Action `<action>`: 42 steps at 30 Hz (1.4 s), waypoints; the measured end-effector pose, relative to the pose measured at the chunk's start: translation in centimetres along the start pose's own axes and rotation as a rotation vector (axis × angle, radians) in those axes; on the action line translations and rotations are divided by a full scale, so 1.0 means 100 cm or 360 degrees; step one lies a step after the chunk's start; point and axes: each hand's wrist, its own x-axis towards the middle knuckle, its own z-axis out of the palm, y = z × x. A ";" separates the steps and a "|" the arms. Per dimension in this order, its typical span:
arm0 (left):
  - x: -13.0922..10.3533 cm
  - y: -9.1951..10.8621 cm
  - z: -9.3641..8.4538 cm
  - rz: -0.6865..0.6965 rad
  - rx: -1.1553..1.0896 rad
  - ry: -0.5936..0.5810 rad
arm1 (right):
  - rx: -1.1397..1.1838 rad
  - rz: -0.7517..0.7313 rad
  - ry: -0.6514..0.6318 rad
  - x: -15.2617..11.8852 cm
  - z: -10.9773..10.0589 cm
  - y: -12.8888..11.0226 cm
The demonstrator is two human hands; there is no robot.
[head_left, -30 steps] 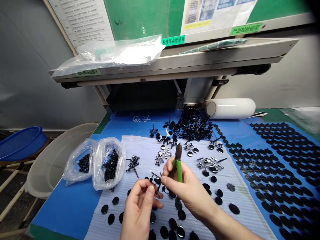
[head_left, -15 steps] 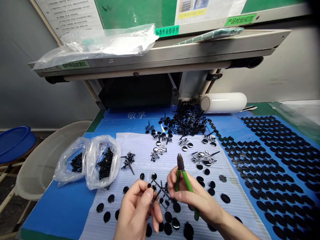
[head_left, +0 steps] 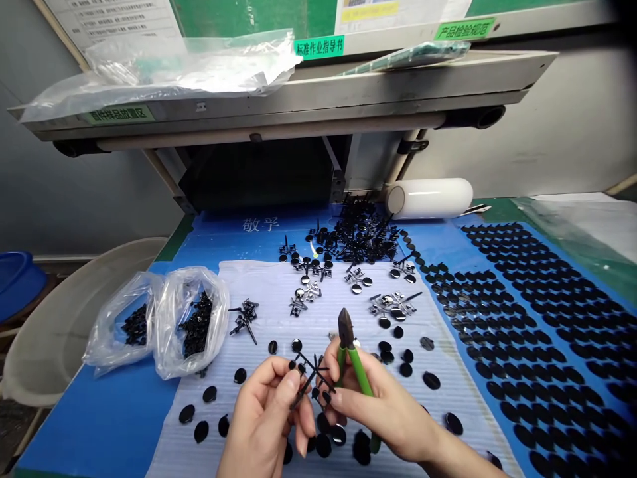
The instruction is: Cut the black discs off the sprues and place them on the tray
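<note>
Between thumb and fingers, my left hand pinches a black branched plastic piece with small parts on its arms. My right hand is wrapped round green-handled cutters, whose dark jaws point up and away. The right thumb and fingertips are at the right side of the branched piece, perhaps touching it. Loose black discs lie on the white sheet below and around both hands.
Two clear bags of small black parts stand at the left. A pile of black branched pieces lies at the back, near a white roll. Rows of black discs cover the right side. A shelf spans above.
The camera view has shifted, so the surroundings sit further left. The right thumb has come to the branched piece, which is turned slightly. Both hands keep their holds.
</note>
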 end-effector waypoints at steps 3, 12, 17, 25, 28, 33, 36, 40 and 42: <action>0.003 -0.002 -0.002 -0.0040 -0.0040 -0.0016 | -0.0018 -0.0030 0.0043 -0.001 0.000 0.000; 0.002 -0.015 -0.001 0.0274 -0.0095 0.0029 | -0.0277 -0.0045 0.0447 0.004 0.012 -0.003; -0.001 -0.010 0.003 0.0191 -0.0004 0.0107 | -0.0446 -0.0131 0.0296 -0.003 0.007 -0.003; -0.004 0.002 0.000 0.0015 -0.0232 0.0012 | -0.1707 -0.0161 0.0042 -0.017 -0.020 0.022; -0.005 0.002 0.002 -0.0024 -0.0236 -0.0023 | -0.1783 -0.0221 0.0008 -0.015 -0.017 0.023; -0.006 0.000 0.004 -0.0042 -0.0254 -0.0060 | -0.1829 -0.0300 0.0019 -0.013 -0.014 0.021; -0.006 -0.001 0.003 -0.0052 -0.0256 -0.0073 | -0.1877 -0.0331 0.0032 -0.013 -0.015 0.022; -0.006 -0.002 0.002 -0.0068 -0.0254 -0.0074 | -0.1984 -0.0357 0.0029 -0.012 -0.017 0.023; -0.007 -0.002 0.002 -0.0073 -0.0252 -0.0088 | -0.2040 -0.0359 0.0031 -0.012 -0.017 0.023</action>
